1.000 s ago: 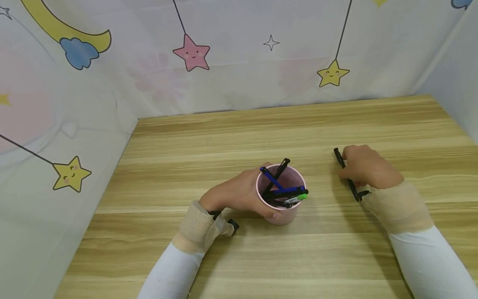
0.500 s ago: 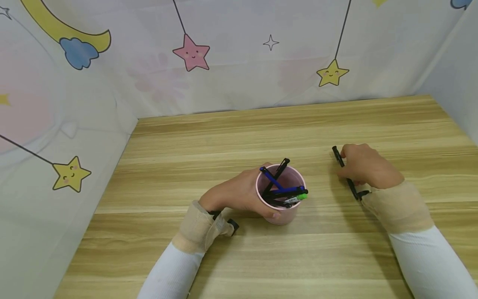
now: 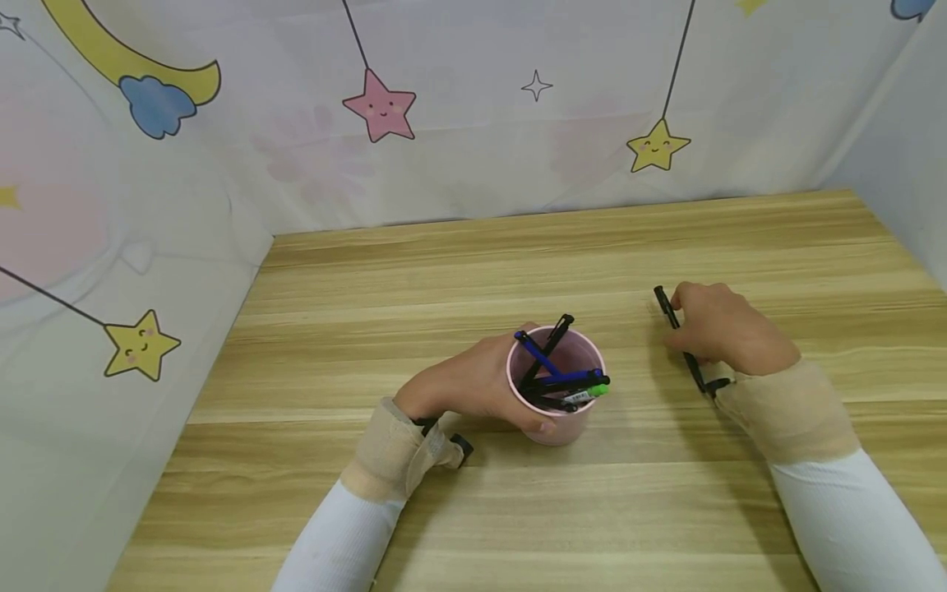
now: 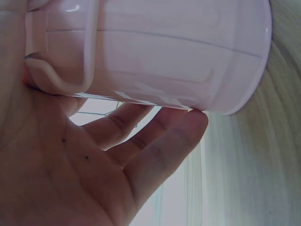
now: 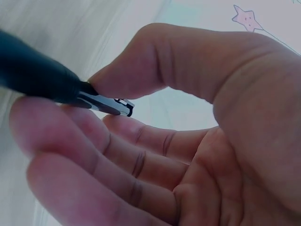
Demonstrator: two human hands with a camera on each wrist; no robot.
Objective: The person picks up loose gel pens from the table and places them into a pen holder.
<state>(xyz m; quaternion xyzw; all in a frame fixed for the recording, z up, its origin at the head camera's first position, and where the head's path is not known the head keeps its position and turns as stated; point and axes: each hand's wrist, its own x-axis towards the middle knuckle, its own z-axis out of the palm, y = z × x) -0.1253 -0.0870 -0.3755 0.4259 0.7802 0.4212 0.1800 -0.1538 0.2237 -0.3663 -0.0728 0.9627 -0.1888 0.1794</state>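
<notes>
My left hand (image 3: 477, 382) holds a pink pen cup (image 3: 558, 427) from its left side, thumb along the near wall. In the left wrist view the fingers (image 4: 164, 150) curve against the cup's side, and the cup's base meets the wood surface. Several pens (image 3: 543, 349) lean in the cup, black and blue ones, plus one with a green end (image 3: 599, 390). To the right, my right hand (image 3: 728, 325) pinches a black pen (image 3: 666, 308) between thumb and fingers. The right wrist view shows this pen (image 5: 42, 70) between the thumb and the fingertips, its clip end pointing toward the palm side.
The wood-grain table (image 3: 414, 288) carries the cup. A white curtain (image 3: 473, 164) printed with stars and a moon hangs behind it and along the left side. A pale wall (image 3: 903, 164) stands at the right. Both wrists wear tan wraps (image 3: 792, 411) with small black cameras.
The black pen in my right hand has shifted slightly to the left and away from me, the right hand moving with it. My left hand and the cup stay put.
</notes>
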